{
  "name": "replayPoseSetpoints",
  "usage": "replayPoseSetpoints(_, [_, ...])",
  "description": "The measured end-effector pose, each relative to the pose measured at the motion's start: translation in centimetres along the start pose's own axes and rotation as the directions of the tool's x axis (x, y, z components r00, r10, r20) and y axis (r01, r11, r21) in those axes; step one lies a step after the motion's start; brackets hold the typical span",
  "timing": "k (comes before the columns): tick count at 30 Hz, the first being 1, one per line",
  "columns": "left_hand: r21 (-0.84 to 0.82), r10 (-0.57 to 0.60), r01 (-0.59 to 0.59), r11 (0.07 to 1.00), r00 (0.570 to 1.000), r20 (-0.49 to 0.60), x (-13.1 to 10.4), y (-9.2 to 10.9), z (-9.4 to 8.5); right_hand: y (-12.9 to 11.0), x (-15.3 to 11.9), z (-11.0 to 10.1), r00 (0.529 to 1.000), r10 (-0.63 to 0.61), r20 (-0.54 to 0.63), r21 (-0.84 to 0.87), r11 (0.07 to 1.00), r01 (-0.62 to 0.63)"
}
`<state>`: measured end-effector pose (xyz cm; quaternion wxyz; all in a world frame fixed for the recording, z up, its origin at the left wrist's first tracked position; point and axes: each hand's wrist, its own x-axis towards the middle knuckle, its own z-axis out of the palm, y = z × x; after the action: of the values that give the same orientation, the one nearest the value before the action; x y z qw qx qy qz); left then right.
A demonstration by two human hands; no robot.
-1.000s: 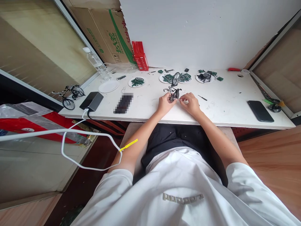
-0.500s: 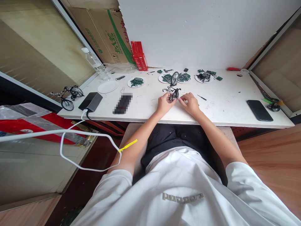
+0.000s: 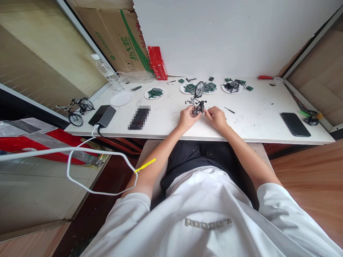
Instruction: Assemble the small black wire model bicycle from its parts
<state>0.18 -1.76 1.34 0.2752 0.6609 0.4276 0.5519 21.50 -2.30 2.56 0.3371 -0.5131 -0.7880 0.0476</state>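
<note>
A small black model bicycle (image 3: 199, 90) stands tilted over the white table near its front edge, one wheel raised toward the back. My left hand (image 3: 187, 117) is closed on its lower end. Close to the right side of the same end is my right hand (image 3: 216, 117), its thumb and forefinger pinched together; what they hold, if anything, is too small to make out. Behind the bicycle lie plates of green parts (image 3: 210, 87) and a plate of black parts (image 3: 232, 86).
A second model bicycle (image 3: 75, 110), a dark grey box with cables (image 3: 102, 116) and a bottle (image 3: 108, 73) are at the left. A thin tool (image 3: 229, 110) lies right of my hands, and a phone (image 3: 296, 124) farther right. A bare plate (image 3: 122, 99) sits left.
My right thumb and forefinger have shifted slightly at the bicycle's lower end. My left hand keeps its hold. The whole view has moved a little.
</note>
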Motion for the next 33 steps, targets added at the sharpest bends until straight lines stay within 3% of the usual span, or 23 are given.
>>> replayPoseSetpoints(8, [-0.040,-0.054,0.053,0.998,0.998,-0.018,0.4,-0.5,0.0,-0.9,-0.3,-0.6,1.000,-0.014,0.007,0.058,0.998,0.014])
replayPoseSetpoints(18, [-0.351,-0.279,0.282,0.893,0.958,0.061,2.0,-2.5,0.1,-0.8,-0.3,-0.7,0.996,-0.085,0.000,0.122,0.989,0.084])
replayPoseSetpoints(33, [-0.350,-0.264,0.276,0.895,0.961,0.081,1.9,-2.9,-0.1,-0.6,-0.4,-0.5,0.990,-0.135,0.028,0.107,0.986,0.131])
